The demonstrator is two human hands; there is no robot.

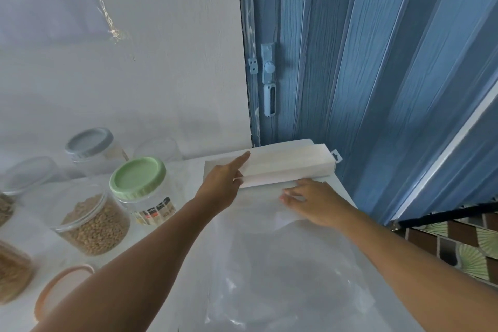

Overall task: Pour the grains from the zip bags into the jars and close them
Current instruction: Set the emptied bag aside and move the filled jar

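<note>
In the head view, both hands work at the far right corner of the white worktop (pixel 172 272), against the blue folding door (pixel 377 62). The left hand (pixel 223 183) lies with straight fingers on a long white box (pixel 288 167), forefinger stretched along its top. The right hand (pixel 312 202) rests flat, fingers extended, on a clear zip bag (pixel 269 264) spread out just below the box; neither hand grips anything.

The bag looks empty. Along the left edge stand the jars: an open jar (pixel 94 224) holding grains, a green-lidded jar (pixel 140 186) and a grey-lidded jar (pixel 91 145) behind. A loose orange lid (pixel 58 286) lies near the front edge.

The step appears to be putting away a spent bag. Next, probably, the open jar needs its lid.
</note>
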